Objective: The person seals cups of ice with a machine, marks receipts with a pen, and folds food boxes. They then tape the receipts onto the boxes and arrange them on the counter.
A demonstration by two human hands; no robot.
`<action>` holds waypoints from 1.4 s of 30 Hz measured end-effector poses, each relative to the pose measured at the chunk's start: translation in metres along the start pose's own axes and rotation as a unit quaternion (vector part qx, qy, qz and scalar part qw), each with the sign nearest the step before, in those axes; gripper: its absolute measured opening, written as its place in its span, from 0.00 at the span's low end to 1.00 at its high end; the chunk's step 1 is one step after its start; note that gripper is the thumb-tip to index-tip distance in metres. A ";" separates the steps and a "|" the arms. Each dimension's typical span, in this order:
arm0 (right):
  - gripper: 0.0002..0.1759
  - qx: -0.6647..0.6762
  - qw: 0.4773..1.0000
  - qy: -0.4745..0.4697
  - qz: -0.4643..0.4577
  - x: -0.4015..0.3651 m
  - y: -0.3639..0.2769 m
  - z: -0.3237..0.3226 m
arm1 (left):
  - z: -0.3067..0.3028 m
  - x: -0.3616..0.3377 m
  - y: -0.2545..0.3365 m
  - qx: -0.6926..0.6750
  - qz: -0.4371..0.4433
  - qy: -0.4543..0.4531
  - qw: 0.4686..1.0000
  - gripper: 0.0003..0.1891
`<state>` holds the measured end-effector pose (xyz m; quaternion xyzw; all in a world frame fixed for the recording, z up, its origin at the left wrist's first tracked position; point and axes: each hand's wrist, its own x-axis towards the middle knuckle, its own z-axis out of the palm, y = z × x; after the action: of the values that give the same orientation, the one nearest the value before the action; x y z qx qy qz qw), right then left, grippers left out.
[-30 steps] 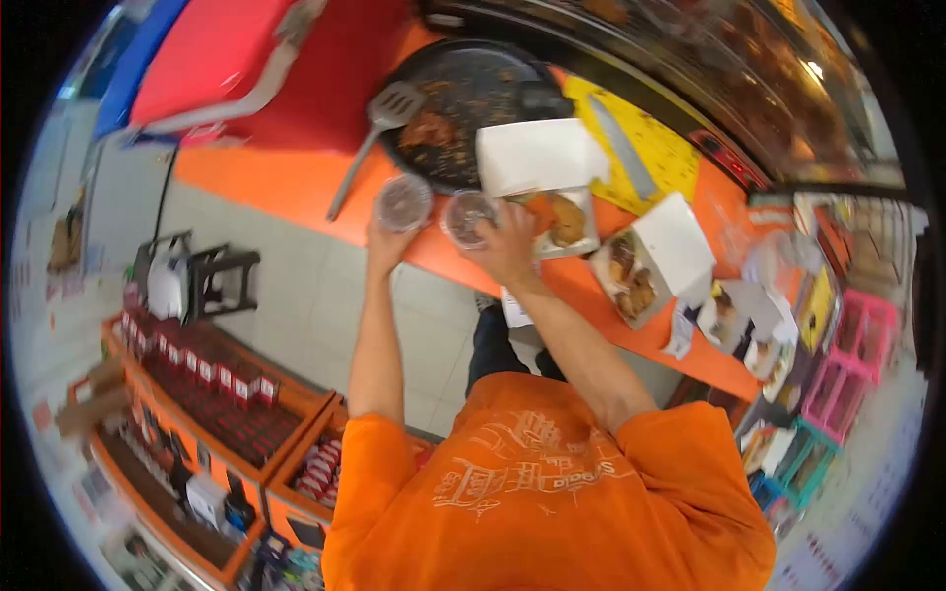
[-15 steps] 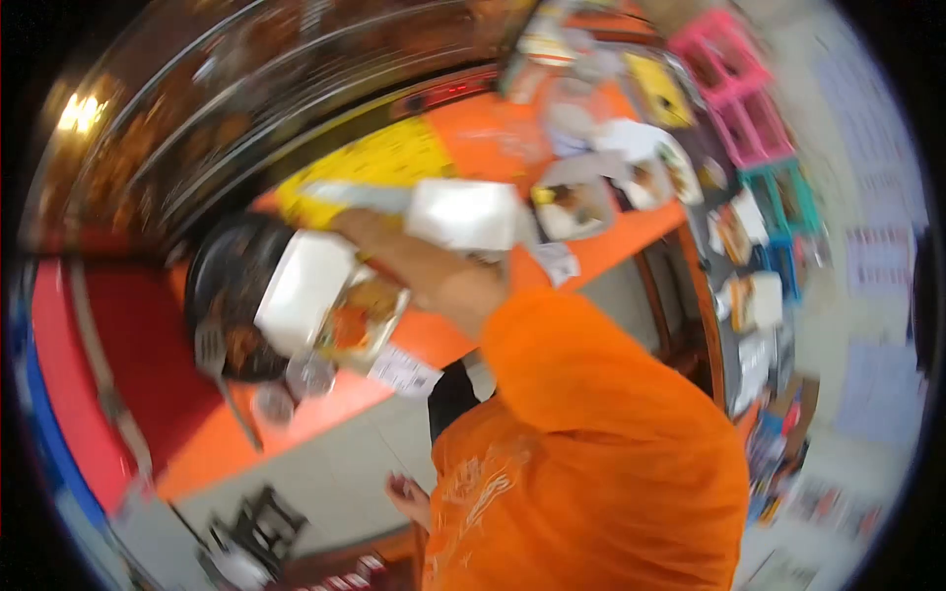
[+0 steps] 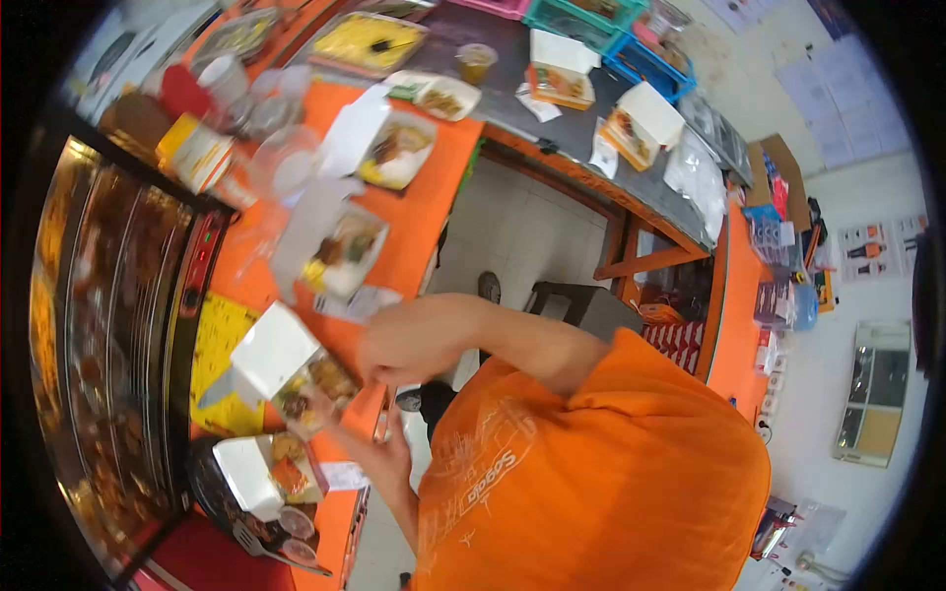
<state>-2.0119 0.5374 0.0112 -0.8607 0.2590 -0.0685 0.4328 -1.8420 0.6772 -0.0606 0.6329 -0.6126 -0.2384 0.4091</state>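
My right hand [image 3: 416, 342] is closed, fingers bent and pinched together beside an open white food box [image 3: 275, 351]. What it pinches, if anything, is too blurred to make out. Below it, my left hand [image 3: 379, 448] stretches its fingers to the near edge of that box, thumb apart. Meat and greens [image 3: 317, 392] lie inside the box. A second open box [image 3: 246, 475] with orange and brown food sits lower down, partly over a black pan [image 3: 212, 497]. Left of the first box, a knife blade [image 3: 219, 390] rests on a yellow board [image 3: 225, 335].
Further open boxes [image 3: 310, 231] stand along the orange counter [image 3: 419, 212]. A glass display case [image 3: 108, 345] borders the left side. A slotted spatula [image 3: 281, 555] and clear lidded cups [image 3: 296, 522] lie near the pan. Beyond a dark side table [image 3: 512, 74] are coloured baskets [image 3: 645, 64].
The view has swung round toward the right-hand side. My right hand has drawn back from over the yellow board, and my left hand has risen from beside my body to the box.
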 end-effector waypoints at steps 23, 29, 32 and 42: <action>0.07 0.264 0.383 0.837 0.290 -0.424 0.462 -0.039 | 0.708 0.192 0.187 0.118 0.384 -0.409 0.819 0.39; 0.07 0.136 0.348 0.854 0.363 -0.412 0.496 -0.056 | 0.713 0.202 0.182 0.093 0.374 -0.435 0.814 0.43; 0.08 0.100 0.391 0.808 0.430 -0.411 0.482 -0.070 | 0.717 0.200 0.182 0.093 0.360 -0.446 0.814 0.44; 0.06 0.097 0.438 0.793 0.412 -0.421 0.478 -0.065 | 0.716 0.205 0.186 0.095 0.341 -0.472 0.808 0.47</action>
<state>-2.5796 0.4688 -0.2771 -0.1739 0.8046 -0.5595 0.0961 -2.4967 0.3324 -0.2640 0.2287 -0.9260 -0.2936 0.0629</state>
